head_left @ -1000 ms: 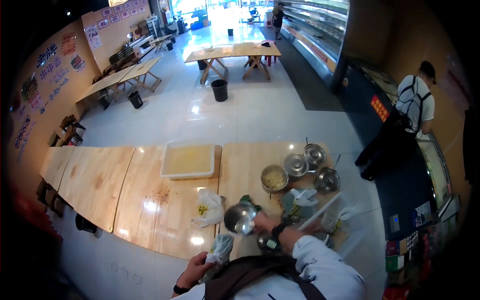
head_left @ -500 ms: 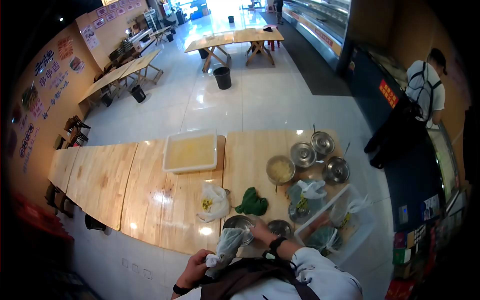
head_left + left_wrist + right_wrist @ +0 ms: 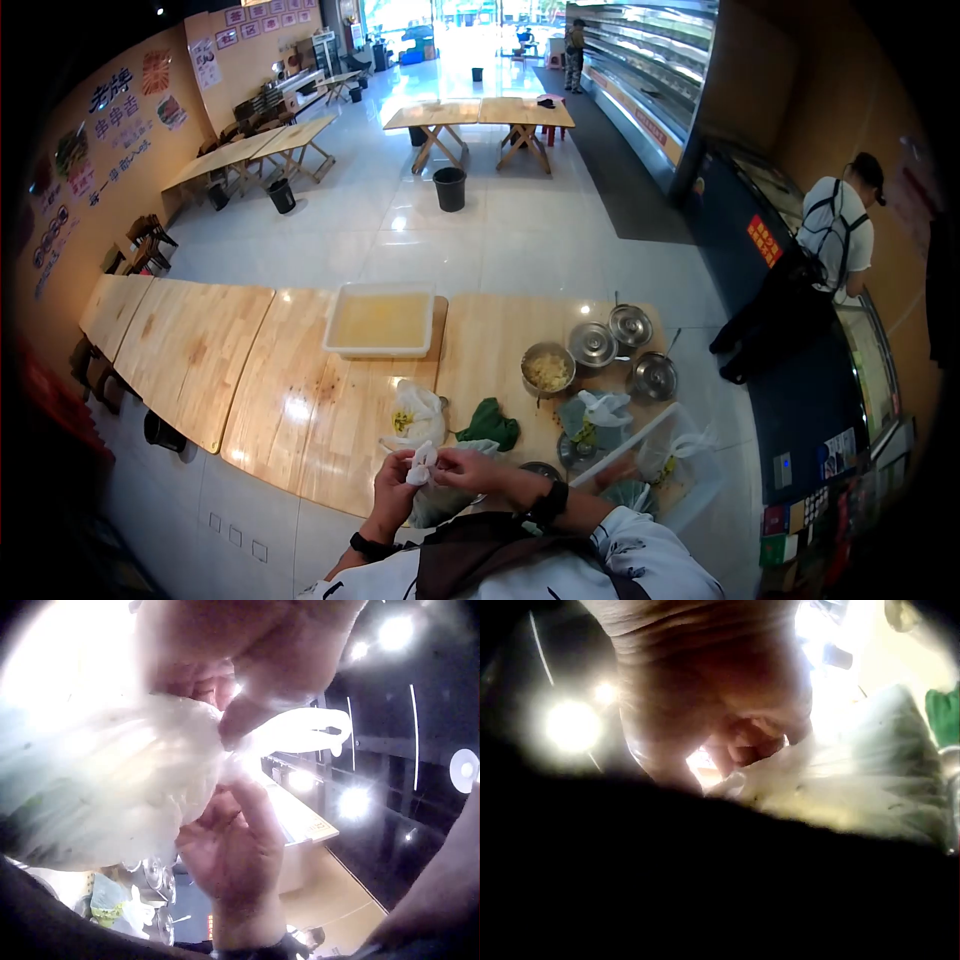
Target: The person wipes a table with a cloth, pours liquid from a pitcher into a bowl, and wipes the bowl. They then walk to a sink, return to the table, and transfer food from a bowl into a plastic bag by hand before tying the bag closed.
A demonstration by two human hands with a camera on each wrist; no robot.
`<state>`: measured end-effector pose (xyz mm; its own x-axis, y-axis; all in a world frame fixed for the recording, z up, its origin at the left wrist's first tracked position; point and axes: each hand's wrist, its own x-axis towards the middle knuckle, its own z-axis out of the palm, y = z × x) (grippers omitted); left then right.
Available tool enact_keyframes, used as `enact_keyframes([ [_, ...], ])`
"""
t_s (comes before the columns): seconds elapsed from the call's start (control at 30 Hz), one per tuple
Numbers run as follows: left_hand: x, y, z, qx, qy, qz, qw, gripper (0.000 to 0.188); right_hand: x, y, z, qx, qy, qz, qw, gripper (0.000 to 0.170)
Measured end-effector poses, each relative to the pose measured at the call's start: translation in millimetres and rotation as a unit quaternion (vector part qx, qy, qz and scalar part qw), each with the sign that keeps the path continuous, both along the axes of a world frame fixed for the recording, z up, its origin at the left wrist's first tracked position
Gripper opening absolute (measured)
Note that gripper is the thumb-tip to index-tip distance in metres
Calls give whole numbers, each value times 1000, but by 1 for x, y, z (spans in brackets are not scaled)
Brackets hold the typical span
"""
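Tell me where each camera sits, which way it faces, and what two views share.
Head: on the head, facing forward and down across the wooden table; left hand, right hand, apron show.
Left wrist: on that wrist, facing that hand's work, the plastic bag; both hands show.
Right wrist: on that wrist, facing the plastic bag; the right hand shows on top.
Shared: head and right wrist show the green bundle.

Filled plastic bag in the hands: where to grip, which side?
I'd pinch the gathered white neck, coming from the left of the bag in the head view. The plastic narrows there, its loose end jutting clear in the left wrist view; the bulging body looks soft, likely a poorer hold.
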<state>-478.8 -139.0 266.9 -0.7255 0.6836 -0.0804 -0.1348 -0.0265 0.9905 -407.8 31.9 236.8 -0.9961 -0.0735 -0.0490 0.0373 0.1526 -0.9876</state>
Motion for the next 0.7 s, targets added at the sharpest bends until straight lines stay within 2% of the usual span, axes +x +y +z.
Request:
enact_keyframes([
  [0.07,-4,3,-5,42,-67,4,997,32,7,3,6,26,30,-19,999,33],
  [0.13,-6,5,-14,22,-47,3,999,31,11,9,8,51,59,-34,996,33],
  [0.2,-9,6,-18,-74,110,-67,989,31,10,17,6,132,61,-28,989,36],
  [0.23,-13,2,-20,-141,202,-103,964,31,12,18,5,132,61,-27,989,36],
  [0.33,-11,1,-5,-191,166,-147,956,28,14,24,10,80,48,-52,994,35],
  [0.37,-11,1,-5,-154,178,-132,963,19,16,27,14,83,33,-39,995,33],
  [0.4,-13,-1,-7,-154,179,-133,963,19,18,30,17,85,17,-25,996,32],
  [0.47,-20,-4,-4,-153,46,-97,982,14,23,40,19,58,8,-50,997,32],
  [0.53,-19,-4,12,-146,29,-63,987,10,23,42,17,31,-2,-75,997,32],
  [0.6,-17,-2,18,-80,51,-4,995,8,21,40,17,94,39,-153,983,26],
  [0.63,-14,-1,24,-62,30,4,998,8,17,39,18,272,167,-199,926,19],
  [0.7,-10,1,30,-22,15,3,1000,8,13,33,37,288,181,-237,910,16],
])
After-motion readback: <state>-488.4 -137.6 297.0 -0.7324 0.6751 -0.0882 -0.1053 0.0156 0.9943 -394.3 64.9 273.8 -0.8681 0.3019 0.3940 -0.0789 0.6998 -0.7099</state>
